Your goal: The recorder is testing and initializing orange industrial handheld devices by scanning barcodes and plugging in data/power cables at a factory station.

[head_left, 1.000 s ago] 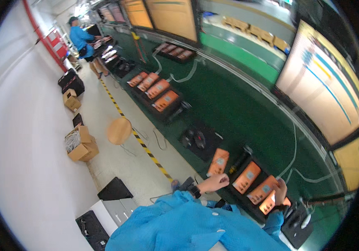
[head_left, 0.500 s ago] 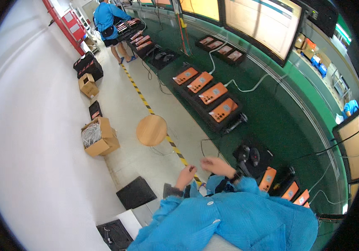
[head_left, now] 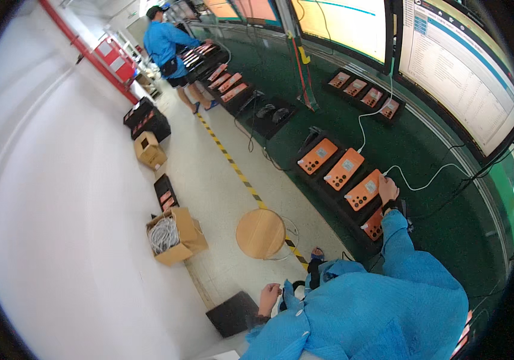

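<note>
The right hand [head_left: 388, 189] covers 1 corner of an orange device [head_left: 365, 194]; its fingers cannot be made out. A blue sleeve [head_left: 396, 240] hides most of another orange device [head_left: 374, 225].

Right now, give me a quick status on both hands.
Right hand on an orange device beside its white cable. Left hand low, holding nothing visible. Round stool nearby.

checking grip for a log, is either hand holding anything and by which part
The right hand rests on the near end of an orange phone where a white cable meets it; a true grasp cannot be told. The left hand holds nothing.
</note>
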Demonstrator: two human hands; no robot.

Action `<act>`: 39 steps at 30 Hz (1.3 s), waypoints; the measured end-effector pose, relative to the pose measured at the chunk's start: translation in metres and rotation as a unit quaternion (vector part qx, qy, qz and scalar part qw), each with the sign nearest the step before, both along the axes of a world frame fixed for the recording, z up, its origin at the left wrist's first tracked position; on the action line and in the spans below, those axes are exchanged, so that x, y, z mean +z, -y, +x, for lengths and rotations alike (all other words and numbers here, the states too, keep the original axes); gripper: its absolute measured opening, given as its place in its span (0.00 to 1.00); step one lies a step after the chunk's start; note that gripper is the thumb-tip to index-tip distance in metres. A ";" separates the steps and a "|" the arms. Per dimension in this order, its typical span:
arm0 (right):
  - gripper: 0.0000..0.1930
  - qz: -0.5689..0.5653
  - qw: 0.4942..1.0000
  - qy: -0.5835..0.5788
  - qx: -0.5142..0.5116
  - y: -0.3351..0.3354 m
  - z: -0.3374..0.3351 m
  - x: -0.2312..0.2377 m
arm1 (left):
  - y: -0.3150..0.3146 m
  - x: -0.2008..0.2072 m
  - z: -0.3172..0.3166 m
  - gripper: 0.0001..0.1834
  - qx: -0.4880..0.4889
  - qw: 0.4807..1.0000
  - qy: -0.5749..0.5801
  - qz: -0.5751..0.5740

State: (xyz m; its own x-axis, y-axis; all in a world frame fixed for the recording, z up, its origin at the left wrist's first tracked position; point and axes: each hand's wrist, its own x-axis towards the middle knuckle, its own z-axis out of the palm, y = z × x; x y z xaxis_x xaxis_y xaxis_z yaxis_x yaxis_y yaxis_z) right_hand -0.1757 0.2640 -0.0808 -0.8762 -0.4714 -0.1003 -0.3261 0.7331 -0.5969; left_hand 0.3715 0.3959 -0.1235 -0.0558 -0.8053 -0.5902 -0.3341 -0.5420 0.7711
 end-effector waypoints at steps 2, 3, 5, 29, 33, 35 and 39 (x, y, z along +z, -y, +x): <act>0.27 -0.029 0.999 0.031 -0.008 0.005 -0.005 -0.008 | 0.038 0.001 0.001 0.16 -0.028 0.999 0.018 -0.008; 0.27 -0.078 0.995 0.053 -0.027 0.002 -0.020 -0.012 | 0.063 0.002 -0.012 0.16 -0.054 0.998 0.011 -0.013; 0.26 -0.178 0.977 0.102 -0.060 -0.005 -0.040 -0.025 | 0.114 0.008 -0.042 0.15 -0.115 0.993 0.002 -0.014; 0.15 -0.209 0.929 -0.013 -0.305 0.019 -0.026 0.020 | 0.458 0.064 -0.296 0.11 -0.350 0.798 -0.013 -0.491; 0.15 -0.031 0.976 0.046 -0.209 0.006 0.002 0.013 | 0.462 0.093 -0.306 0.12 -0.378 0.796 -0.096 -0.462; 0.15 -0.136 0.970 -0.002 -0.200 -0.003 0.033 0.011 | 0.467 0.156 -0.327 0.09 -0.377 0.792 -0.178 -0.446; 0.09 -0.322 0.946 -0.028 -0.030 0.074 0.066 0.211 | 0.505 0.345 -0.307 0.16 -0.283 0.719 -0.287 -0.565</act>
